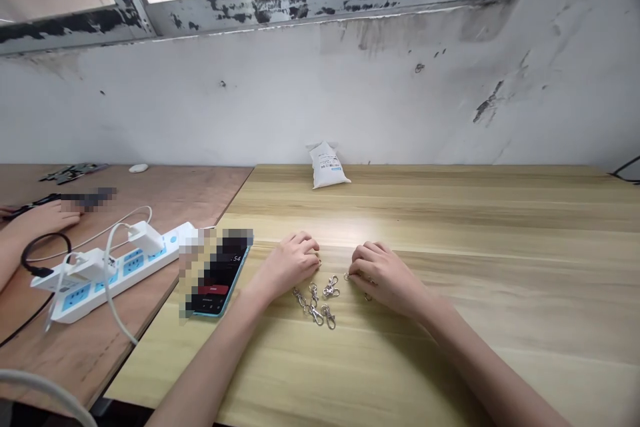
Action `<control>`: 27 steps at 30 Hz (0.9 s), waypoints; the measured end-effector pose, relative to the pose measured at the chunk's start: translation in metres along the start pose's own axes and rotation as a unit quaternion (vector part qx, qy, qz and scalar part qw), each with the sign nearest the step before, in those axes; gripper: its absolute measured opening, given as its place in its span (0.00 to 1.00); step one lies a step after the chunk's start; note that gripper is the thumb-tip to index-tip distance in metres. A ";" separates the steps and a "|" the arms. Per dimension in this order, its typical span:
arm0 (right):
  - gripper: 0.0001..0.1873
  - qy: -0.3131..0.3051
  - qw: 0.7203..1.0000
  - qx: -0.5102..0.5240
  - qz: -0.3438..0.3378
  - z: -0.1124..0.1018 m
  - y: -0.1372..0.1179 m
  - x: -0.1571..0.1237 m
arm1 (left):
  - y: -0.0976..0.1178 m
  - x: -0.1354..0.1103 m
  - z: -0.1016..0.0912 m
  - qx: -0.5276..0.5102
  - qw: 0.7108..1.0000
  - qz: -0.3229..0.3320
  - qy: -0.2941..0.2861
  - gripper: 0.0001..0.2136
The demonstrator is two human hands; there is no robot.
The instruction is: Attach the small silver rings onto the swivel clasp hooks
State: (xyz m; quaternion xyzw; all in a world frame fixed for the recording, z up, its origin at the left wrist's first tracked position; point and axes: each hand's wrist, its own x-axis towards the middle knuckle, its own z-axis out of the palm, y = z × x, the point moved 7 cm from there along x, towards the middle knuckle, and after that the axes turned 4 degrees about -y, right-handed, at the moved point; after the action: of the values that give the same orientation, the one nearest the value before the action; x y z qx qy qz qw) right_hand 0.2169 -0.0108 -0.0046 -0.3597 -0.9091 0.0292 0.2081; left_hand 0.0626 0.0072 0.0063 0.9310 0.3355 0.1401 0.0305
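Observation:
Between my hands, several silver lobster clasps (329, 315) lie in a loose cluster on the light wooden table (480, 227). My left hand (293, 261) is just beyond the cluster on its left side, fingers curled inward and closed. A tiny shiny bit shows at its fingertips, too small to name. To the right of the clasps, my right hand (384, 273) is closed, with a small metal ring (347, 277) at the tips of its thumb and forefinger. More small metal bits peek out beneath that hand, mostly hidden by it.
Left of my left forearm lies a phone (220, 280), partly blurred out. A white power strip (130, 273) with chargers and cables sits on the brown table (200, 190), near another person's hand (50, 217). A white packet (329, 167) stands against the wall.

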 end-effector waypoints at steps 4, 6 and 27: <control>0.07 -0.004 1.000 0.005 0.005 0.000 0.001 0.000 | 0.008 0.005 0.009 0.065 0.998 0.018 -0.011 0.10; 0.06 -0.008 1.000 0.002 0.002 0.000 0.001 0.000 | 0.007 0.006 0.010 0.069 0.998 0.009 -0.002 0.09; 0.11 -0.030 0.992 0.090 0.084 0.011 0.004 0.004 | -0.017 -0.002 0.001 -0.211 0.966 -0.120 0.090 0.04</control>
State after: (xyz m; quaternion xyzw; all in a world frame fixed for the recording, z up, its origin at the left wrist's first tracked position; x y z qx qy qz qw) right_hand 0.2126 -0.0041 -0.0142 -0.4139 -0.8750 0.1393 0.2089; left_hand 0.0505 0.0193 0.0023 0.8401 0.4086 0.2867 0.2123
